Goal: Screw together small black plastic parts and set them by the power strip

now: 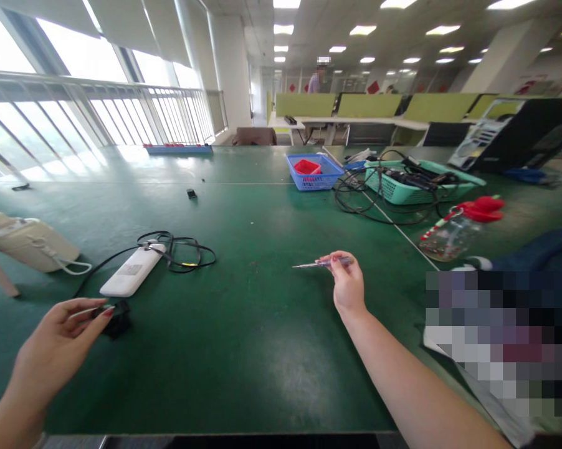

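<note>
My left hand (59,346) pinches a small black object (118,319) between thumb and fingers, just above the green table (243,349). Its exact kind is unclear. In my right hand (349,284) is a slim screwdriver (317,264) with a see-through handle, its thin metal shaft pointing left. The two hands are well apart. Just beyond my left hand lies a white power bank (134,270), with a black cable (187,267) looped at its far end.
A cream bottle-shaped bag (33,243) lies at the left. Farther off are a small black piece (192,194), a blue basket (316,181) and a teal basket (402,194) with cables. To the right are a red-lidded bottle (453,237) and dark cloth (542,255).
</note>
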A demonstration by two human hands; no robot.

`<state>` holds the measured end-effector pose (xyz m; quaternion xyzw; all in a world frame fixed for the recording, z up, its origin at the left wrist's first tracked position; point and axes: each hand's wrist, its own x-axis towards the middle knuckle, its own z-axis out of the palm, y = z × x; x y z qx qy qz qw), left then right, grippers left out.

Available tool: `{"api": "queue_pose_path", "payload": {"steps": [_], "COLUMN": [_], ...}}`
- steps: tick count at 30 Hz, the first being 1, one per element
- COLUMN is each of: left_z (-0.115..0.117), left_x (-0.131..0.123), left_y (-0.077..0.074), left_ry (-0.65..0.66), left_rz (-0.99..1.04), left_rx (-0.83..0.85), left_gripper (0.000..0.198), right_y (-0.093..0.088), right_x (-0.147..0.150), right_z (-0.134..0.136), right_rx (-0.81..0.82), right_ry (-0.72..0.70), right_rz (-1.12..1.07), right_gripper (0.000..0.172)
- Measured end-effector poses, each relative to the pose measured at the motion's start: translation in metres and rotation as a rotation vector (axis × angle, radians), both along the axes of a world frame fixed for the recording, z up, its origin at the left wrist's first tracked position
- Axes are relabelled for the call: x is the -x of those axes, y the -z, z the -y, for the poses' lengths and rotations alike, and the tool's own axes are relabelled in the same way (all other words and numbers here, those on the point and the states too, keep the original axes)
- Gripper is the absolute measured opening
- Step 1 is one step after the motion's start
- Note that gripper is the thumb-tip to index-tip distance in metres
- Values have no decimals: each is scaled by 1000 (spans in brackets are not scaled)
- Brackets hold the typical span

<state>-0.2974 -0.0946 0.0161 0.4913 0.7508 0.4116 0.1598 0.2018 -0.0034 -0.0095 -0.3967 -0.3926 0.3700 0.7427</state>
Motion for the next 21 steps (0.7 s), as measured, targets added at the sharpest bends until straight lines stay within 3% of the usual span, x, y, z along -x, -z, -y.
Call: {"api": "queue_pose_path", "payload": {"steps": [2, 5, 8, 12, 17, 21], "left_z": [4, 11, 15, 14, 13, 12], "left_x": [4, 10, 12, 9, -4, -7], "left_y": [-2, -9, -13, -12, -12, -8], "left_ry": [-37, -14, 51, 74, -41, -45], "left_rz": [4, -214, -432, -413, -555, -612], "left_rx": [51, 145, 135, 183, 498, 529], "left_gripper": [66, 60, 54, 56, 58, 57], "right_y": [-1, -1, -2, -1, 0, 1], "right_x": [0, 1, 2, 2, 1, 1], "right_z": [0, 0, 0, 0, 0, 0], "right_rx": [0, 1, 5, 6, 5, 11], "right_ry": [-6, -16, -20, -24, -26, -32], "right_rz": [-4, 2, 4, 2, 14, 20], "right_gripper": [17, 17, 17, 18, 17, 18]}}
